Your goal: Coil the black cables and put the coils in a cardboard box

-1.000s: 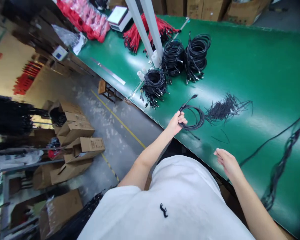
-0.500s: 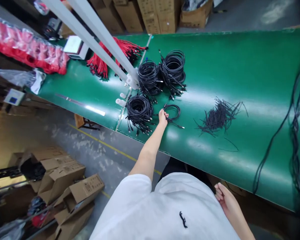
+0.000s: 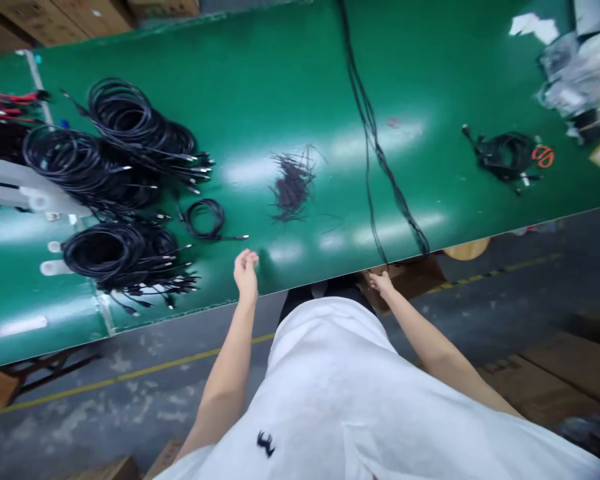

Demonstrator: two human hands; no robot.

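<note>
A: Where is the single coil [image 3: 221, 215]?

B: On the tabletop [image 3: 280, 67], just beside the stacks, its metal-tipped plug pointing right; its other end comes so close to them that I can't tell whether it touches

A: And the hands?

B: The left hand [image 3: 246, 267] hovers near the tabletop's edge, in front of that coil, its fingers released and lightly curled around nothing. The right hand [image 3: 381, 283] is at the edge, where the long cables [image 3: 381, 155] come down; its fingers are bent beside a strand, but I can't tell whether they are grasping it

A: How far along does it look?

B: Well along with the coiling, I'd judge: there's a front stack [image 3: 135, 250], a left rear stack [image 3: 105, 177] and a right rear stack [image 3: 165, 137]. The single coil looks wound, only not yet in with them

A: So what's left?

B: Probably placing that one, and the long cables lie unwound across the tabletop. The heap of short dark strips [image 3: 293, 187] between them looks like spare ties, so I'd guess more tying remains; how much, I can't tell

A: Anything farther out?

B: A loose cable tangle [image 3: 505, 153] beside an orange-handled tool [image 3: 543, 156], well to the right, and red cables [image 3: 5, 107] at far left
</note>
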